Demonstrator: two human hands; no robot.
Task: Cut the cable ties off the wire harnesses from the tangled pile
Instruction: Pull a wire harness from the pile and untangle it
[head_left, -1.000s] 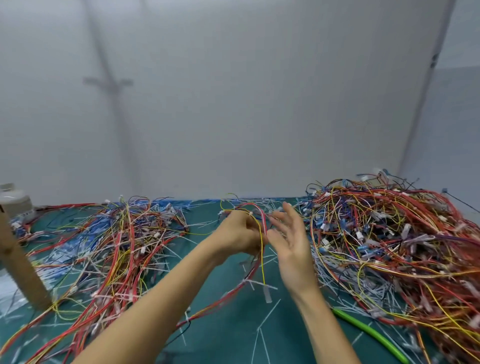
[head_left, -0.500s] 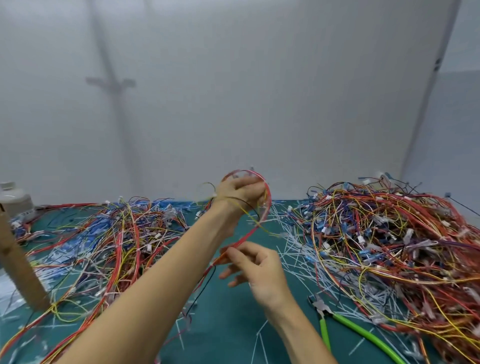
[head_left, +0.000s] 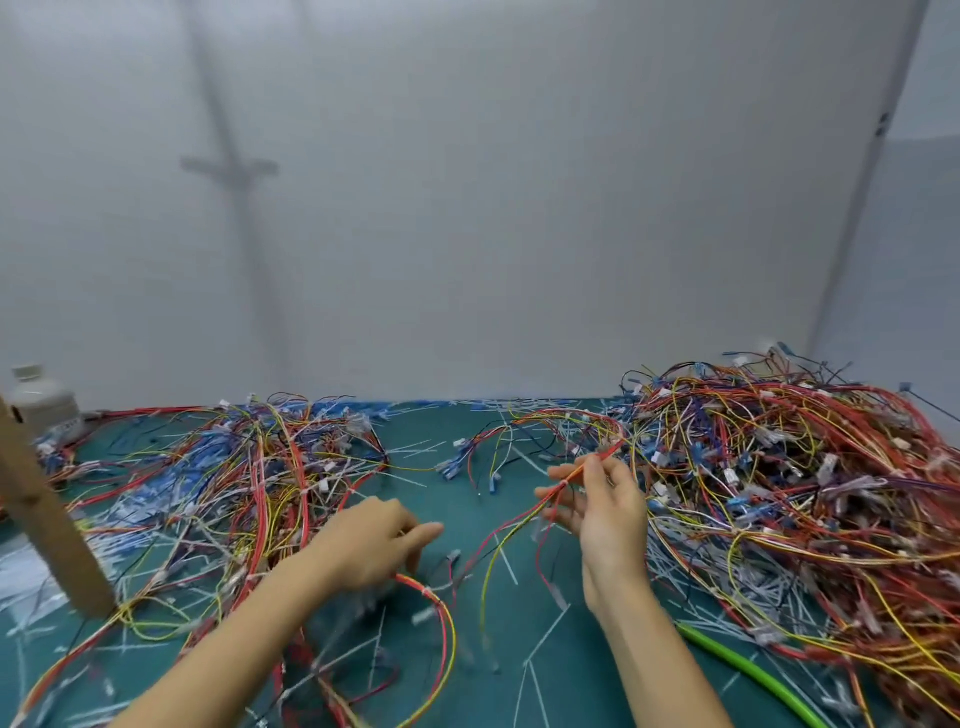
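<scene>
Since the earlier frame, the left hand (head_left: 374, 540) has come down from its raised position to just above the tabletop (head_left: 467, 691), left of centre, and the right hand (head_left: 602, 509) has moved up and toward the right side. The left hand is motion-blurred. Its fingers point right, and a red-and-yellow harness (head_left: 447, 629) curves out from under the palm toward the front edge; whether the hand grips this harness or has let it go cannot be determined. The right hand pinches a red-and-yellow wire strand (head_left: 571, 480) between thumb and fingertips. This strand runs back into the tangled pile (head_left: 779, 493), which covers the right side of the tabletop from rear to front. The cutters (head_left: 748, 673), identified by a green handle, lie on the tabletop near the front right, beside the right forearm and in neither hand. A flatter spread of loose harnesses (head_left: 234, 493) covers the left side, and white tie offcuts (head_left: 550, 634) are scattered across the centre, so a fair share of the work appears complete. The tangled pile is still tall and dense, so most of the cutting probably remains. The step in hand appears to be drawing out the next harness.
</scene>
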